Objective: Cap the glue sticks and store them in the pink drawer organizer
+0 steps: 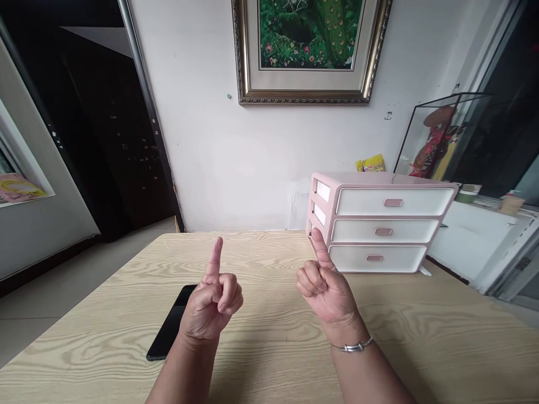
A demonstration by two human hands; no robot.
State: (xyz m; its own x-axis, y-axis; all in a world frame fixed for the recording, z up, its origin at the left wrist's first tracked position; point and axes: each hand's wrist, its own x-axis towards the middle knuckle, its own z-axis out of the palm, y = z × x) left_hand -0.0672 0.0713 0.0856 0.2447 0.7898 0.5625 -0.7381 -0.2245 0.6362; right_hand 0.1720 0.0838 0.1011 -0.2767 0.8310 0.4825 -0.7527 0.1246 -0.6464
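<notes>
Pink-and-white plastic three-drawer unit [379,224] stands on light wood-grain table [269,342], right of centre in head view, drawers shut. We find right hand [326,294] nearest unit: index finger [320,247] raised at unit's near lower corner, contact cannot be told; other fingers curled closed, pinching nothing. Left hand [210,308] likewise: index raised, other fingers curled closed, empty, just above black smartphone [170,322] lying on table. Metal bracelet [351,346] on right wrist. Gilt-framed picture [307,50] on wall behind.

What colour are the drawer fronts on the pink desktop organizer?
The drawer fronts are white, with pink pulls, clearest in the head view.
</notes>
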